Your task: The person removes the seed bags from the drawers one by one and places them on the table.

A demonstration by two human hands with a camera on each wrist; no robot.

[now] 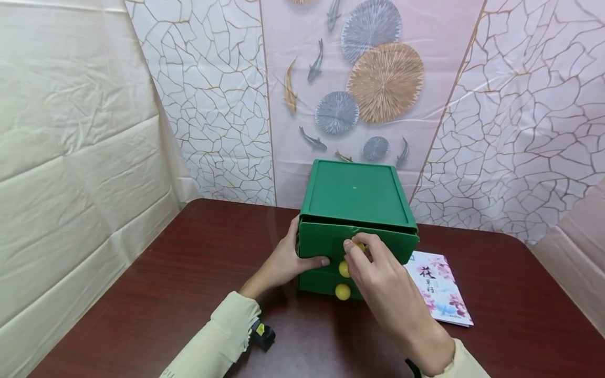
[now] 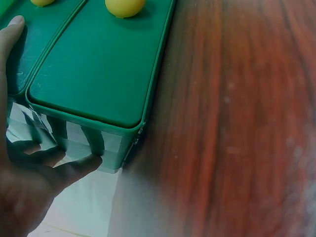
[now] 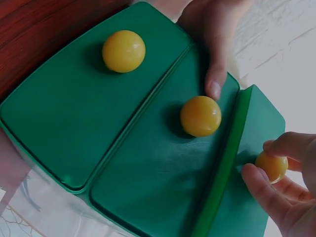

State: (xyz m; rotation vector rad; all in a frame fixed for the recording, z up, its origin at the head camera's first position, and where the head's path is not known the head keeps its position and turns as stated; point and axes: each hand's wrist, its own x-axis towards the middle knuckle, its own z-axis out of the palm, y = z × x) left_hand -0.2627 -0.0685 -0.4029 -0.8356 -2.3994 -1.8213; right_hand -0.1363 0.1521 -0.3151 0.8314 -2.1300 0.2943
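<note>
Presently, a green drawer unit (image 1: 354,194) is standing upright on the dark red-brown tabletop (image 1: 222,252), its front facing the person. The top drawer (image 1: 321,236) is projecting forward of the frame, a narrow dark gap showing beneath the lid's front edge. The middle drawer (image 3: 163,153) and the bottom drawer (image 3: 89,118) are sitting flush. Each front is bearing one round yellow knob.

The right hand (image 1: 383,278) is pinching the top knob (image 3: 276,170); its fingers are grasping that knob between thumb and fingertips. The left hand (image 1: 285,260) is bracing the unit's left side: its fingers are spreading along the side wall, unclenched, while the thumb is lying across the front of the middle drawer, just beside the middle knob (image 3: 200,116). The bottom knob (image 3: 123,51) is standing apart from both hands.

A booklet (image 1: 437,289) is lying flat near the unit on the person's right, its white cover showing pink blossoms and dark characters; part of it is hidden behind the drawer and the right hand. A small black device (image 1: 264,337) is hanging at the left wrist, below a cream sleeve (image 1: 212,336). Behind the tabletop, a patterned cloth (image 1: 217,94) is hanging.
</note>
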